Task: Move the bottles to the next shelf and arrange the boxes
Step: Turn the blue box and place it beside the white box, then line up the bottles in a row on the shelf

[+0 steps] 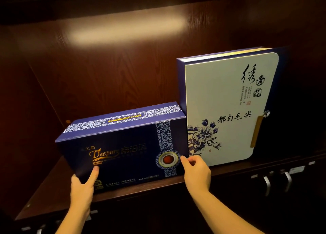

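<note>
1. Dark wooden shelf (158,196) in the head view carries two boxes and no bottles, so the bottle step looks done.
2. Blue box (123,150) stands tilted, touching the upright white box (225,110) on its right.
3. Left hand (82,186) grips its lower left corner; right hand (195,172) pinches its right edge.
4. Squaring this box up remains.

Both bare forearms reach forward and up, the left hand (82,184) gripping with its thumb pressed flat and pointing upward, the right hand (195,172) curled, thumb and fingertips pinched toward its left.
</note>
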Action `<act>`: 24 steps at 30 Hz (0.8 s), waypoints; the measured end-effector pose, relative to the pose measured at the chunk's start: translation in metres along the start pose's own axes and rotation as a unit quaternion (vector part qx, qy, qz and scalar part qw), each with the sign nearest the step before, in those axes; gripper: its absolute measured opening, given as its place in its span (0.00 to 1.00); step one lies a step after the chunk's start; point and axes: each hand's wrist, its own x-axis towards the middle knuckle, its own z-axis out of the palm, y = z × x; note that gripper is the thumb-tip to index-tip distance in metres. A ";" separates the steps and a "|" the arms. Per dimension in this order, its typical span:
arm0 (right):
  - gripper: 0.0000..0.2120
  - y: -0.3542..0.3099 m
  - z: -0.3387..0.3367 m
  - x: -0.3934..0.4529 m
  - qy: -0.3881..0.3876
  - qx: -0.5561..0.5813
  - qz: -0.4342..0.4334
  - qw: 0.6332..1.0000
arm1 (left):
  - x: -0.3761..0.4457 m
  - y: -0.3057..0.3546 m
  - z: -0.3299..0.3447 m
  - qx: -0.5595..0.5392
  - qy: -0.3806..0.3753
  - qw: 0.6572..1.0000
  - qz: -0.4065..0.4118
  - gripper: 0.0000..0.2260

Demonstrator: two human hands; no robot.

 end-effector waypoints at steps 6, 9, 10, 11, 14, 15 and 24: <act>0.15 -0.001 -0.020 0.004 -0.015 -0.025 -0.037 0.999 | -0.014 0.013 0.004 0.051 0.022 0.998 0.010 0.44; 0.18 -0.005 -0.041 0.013 -0.004 -0.063 -0.098 0.993 | -0.036 0.033 0.018 0.155 0.095 0.983 0.021 0.46; 0.20 -0.006 -0.049 0.017 0.001 -0.086 -0.127 0.988 | -0.045 0.042 0.023 0.185 0.111 0.976 0.045 0.45; 0.21 -0.008 -0.058 0.021 0.004 -0.114 -0.156 0.981 | -0.056 0.051 0.029 0.211 0.117 0.967 0.085 0.43; 0.25 -0.013 -0.086 0.034 0.009 -0.212 -0.243 0.946 | -0.091 0.078 0.047 0.302 0.105 0.919 0.229 0.33; 0.25 -0.014 -0.096 0.037 0.011 -0.234 -0.272 0.933 | -0.102 0.086 0.055 0.325 0.097 0.903 0.264 0.31; 0.31 -0.025 -0.195 0.059 0.037 -0.305 -0.322 0.895 | -0.193 0.163 0.137 0.350 0.019 0.831 0.432 0.29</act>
